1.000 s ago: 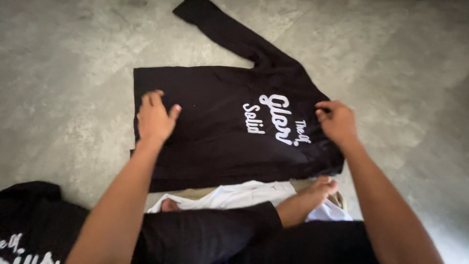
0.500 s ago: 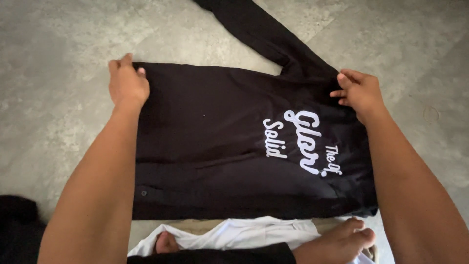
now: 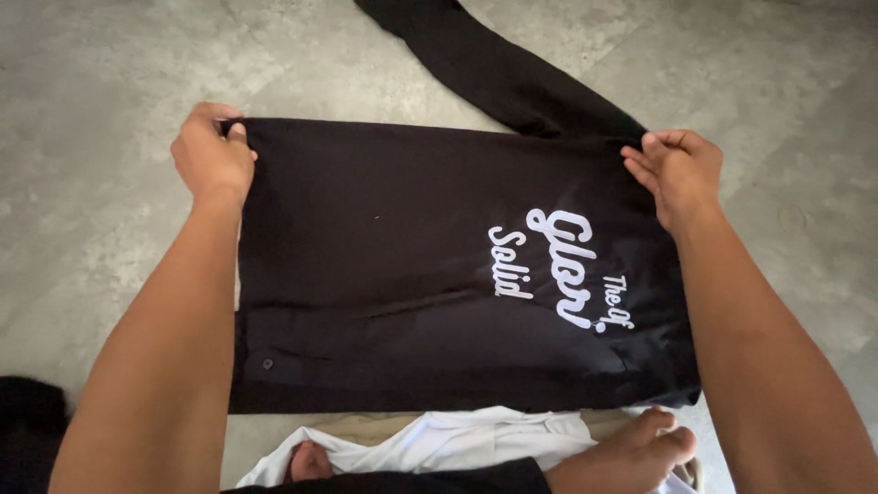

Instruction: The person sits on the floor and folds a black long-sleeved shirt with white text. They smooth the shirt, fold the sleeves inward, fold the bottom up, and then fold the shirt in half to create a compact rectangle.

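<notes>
A black long-sleeved shirt (image 3: 393, 274) with white script lettering lies spread on a grey floor. My left hand (image 3: 212, 157) pinches its far left corner. My right hand (image 3: 679, 172) pinches the far right corner, where one black sleeve (image 3: 494, 69) runs off toward the top of the view. Both arms reach forward over the garment's two side edges.
The grey mottled floor (image 3: 91, 183) surrounds the shirt. A white garment (image 3: 439, 444) lies bunched at the near edge, over something tan. My bare foot (image 3: 631, 453) rests beside it. Another dark cloth (image 3: 23, 430) sits at the lower left.
Both hands slid from the shirt's middle and right side to its far corners and took hold. The view moved closer over the shirt.
</notes>
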